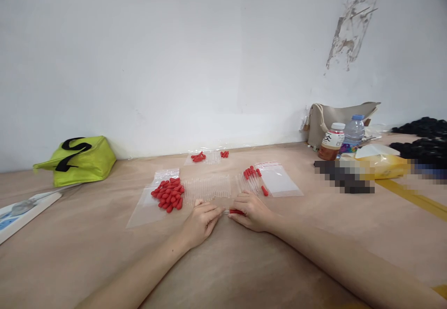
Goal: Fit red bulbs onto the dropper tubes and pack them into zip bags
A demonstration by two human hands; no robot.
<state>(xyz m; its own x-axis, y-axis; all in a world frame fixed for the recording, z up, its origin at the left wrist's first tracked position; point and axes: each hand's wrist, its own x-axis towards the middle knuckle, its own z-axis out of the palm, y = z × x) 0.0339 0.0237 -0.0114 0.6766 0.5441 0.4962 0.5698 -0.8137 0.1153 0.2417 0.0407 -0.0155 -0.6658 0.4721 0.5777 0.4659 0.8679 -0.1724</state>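
Between my two hands a thin glass dropper tube lies level, just above or on the table; I cannot tell which. My left hand is closed on the tube's left end. My right hand pinches a red rubber bulb at the tube's right end. Beyond my left hand, a pile of red bulbs rests on a clear plastic bag. A row of bare glass tubes lies beyond my hands. Past my right hand are several droppers with red bulbs on them.
A clear zip bag lies right of the droppers. More red bulbs sit near the wall. A green bag and a white power strip are at left. A drink bottle, water bottle and beige bag stand at right.
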